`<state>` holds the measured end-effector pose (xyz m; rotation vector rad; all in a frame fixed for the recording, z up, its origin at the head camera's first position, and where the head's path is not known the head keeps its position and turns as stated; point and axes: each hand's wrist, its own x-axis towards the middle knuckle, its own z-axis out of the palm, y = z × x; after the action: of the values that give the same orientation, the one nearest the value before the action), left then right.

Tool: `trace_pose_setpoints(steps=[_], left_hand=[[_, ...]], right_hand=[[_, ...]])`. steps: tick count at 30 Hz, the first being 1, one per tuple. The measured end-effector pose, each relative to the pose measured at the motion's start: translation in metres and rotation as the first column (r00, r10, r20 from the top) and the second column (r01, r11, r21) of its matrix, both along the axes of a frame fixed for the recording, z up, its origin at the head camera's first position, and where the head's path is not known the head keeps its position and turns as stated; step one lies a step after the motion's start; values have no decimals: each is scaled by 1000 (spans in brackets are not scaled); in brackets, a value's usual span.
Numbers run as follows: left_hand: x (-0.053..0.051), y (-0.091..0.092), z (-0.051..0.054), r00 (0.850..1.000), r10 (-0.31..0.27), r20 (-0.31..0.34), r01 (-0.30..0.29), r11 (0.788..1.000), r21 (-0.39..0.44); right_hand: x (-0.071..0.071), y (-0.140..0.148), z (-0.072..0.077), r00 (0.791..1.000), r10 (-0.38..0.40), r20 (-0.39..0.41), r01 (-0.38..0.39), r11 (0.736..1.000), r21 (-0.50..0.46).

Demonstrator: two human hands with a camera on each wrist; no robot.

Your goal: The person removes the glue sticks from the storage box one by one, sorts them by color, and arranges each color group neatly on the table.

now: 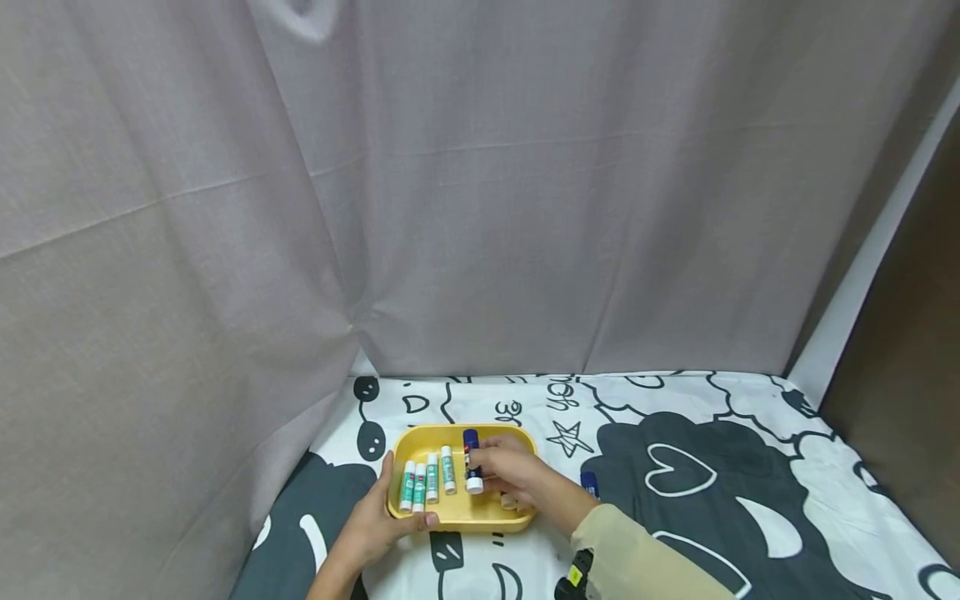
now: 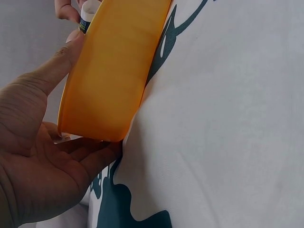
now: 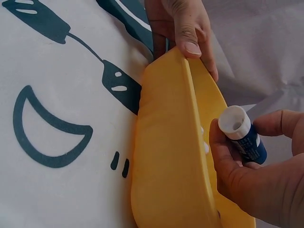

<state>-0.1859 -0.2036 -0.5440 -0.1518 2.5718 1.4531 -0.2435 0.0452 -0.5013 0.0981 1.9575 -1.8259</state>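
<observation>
My left hand (image 1: 375, 523) grips the left end of a yellow tray (image 1: 483, 527), its thumb along the near rim. In the left wrist view, those fingers reach round the end of the tray (image 2: 111, 71). Above the tray's middle, my right hand (image 1: 513, 468) pinches a dark blue glue stick (image 3: 248, 142) with a white base between thumb and fingers. The white end faces toward me. Several green-and-white glue sticks (image 1: 432, 479) lie side by side in the tray's left half. A pale-ended thing (image 1: 508, 501) in the tray is partly hidden beneath my right hand.
A blue cylindrical thing (image 1: 589, 482) lies on the patterned cloth (image 1: 566, 408) to the right, partly behind my right forearm. Grey curtain (image 1: 525, 250) hangs behind and at the left. A brown panel (image 1: 907, 350) stands at the right edge.
</observation>
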Motion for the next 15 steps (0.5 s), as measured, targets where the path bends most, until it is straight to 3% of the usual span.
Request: trace_pose_setpoints(steps=[8, 15], left_hand=[[0, 2, 1, 1000, 5, 13, -4, 999, -33], [1, 3, 2, 1000, 12, 10, -12, 999, -46]], right_hand=[[2, 15, 11, 999, 45, -20, -45, 999, 19], [5, 28, 21, 1000, 19, -22, -18, 999, 43]])
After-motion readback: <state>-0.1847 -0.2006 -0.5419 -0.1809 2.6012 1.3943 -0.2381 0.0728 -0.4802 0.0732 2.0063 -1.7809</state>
